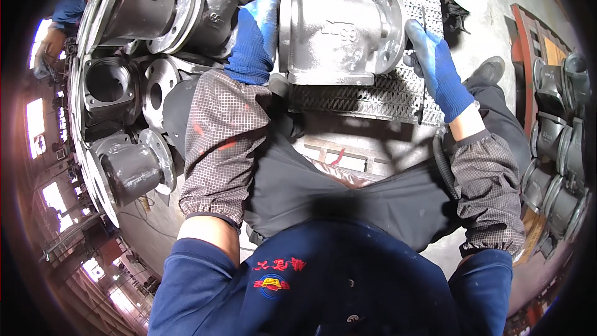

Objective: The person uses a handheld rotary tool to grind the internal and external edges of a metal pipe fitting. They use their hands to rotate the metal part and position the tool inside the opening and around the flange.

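A silvery cast-metal valve body point(336, 36) with raised markings and a round bolt-holed flange lies on its side over a perforated metal work surface point(367, 102). At its left end my left hand point(258, 34), in a blue knitted glove with a pale coated palm, presses along the flange with the fingers stretched upward. On the opposite side my right hand point(434, 65), gloved alike, is at the rim of the right flange point(390, 31), fingers curved toward it. The two hands hold the body between them. The fingertips of my right hand are partly dark and hard to make out.
Several dark grey valve bodies point(127, 165) are stacked on my left, close to my left arm. More castings point(550, 134) stand at the right beside a reddish frame point(522, 56). A dark hose point(443, 165) runs by my right knee. Another person's arm point(53, 40) shows at far left.
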Motion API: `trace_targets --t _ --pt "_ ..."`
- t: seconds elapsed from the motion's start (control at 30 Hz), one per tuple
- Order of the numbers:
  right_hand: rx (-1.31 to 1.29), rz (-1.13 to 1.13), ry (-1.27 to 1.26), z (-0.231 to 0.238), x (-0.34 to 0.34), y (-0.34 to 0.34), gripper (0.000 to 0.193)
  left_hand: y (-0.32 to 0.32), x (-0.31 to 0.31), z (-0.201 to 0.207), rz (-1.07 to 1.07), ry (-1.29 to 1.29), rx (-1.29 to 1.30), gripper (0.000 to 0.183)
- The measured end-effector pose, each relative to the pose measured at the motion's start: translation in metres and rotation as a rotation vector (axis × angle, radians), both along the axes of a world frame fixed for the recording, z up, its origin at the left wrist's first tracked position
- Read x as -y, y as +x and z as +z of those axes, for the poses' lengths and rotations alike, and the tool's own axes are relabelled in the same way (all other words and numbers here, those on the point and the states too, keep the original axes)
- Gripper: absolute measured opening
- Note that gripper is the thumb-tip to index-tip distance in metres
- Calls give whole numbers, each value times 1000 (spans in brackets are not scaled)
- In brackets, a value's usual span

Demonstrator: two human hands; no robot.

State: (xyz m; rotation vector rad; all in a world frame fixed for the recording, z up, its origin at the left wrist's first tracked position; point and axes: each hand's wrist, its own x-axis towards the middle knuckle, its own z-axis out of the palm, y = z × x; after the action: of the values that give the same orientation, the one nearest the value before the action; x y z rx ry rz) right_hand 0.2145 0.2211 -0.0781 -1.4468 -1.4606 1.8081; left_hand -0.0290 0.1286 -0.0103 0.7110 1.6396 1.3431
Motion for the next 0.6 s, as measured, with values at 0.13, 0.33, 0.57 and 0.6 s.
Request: trace_targets --t 0.13,0.33,0.57,0.6 --pt "-48 -32 -46 4 8 -3 41 -8 12 -7 -93 86 -270 44" --pt "-17 -19 -37 -6 8 11 39 15 8 14 -78 4 -149 38" --pt "-24 16 19 -4 13 18 37 24 12 -3 -106 82 -195 60" --pt "-18 9 25 0 14 18 39 31 11 -2 -61 103 -184 64"
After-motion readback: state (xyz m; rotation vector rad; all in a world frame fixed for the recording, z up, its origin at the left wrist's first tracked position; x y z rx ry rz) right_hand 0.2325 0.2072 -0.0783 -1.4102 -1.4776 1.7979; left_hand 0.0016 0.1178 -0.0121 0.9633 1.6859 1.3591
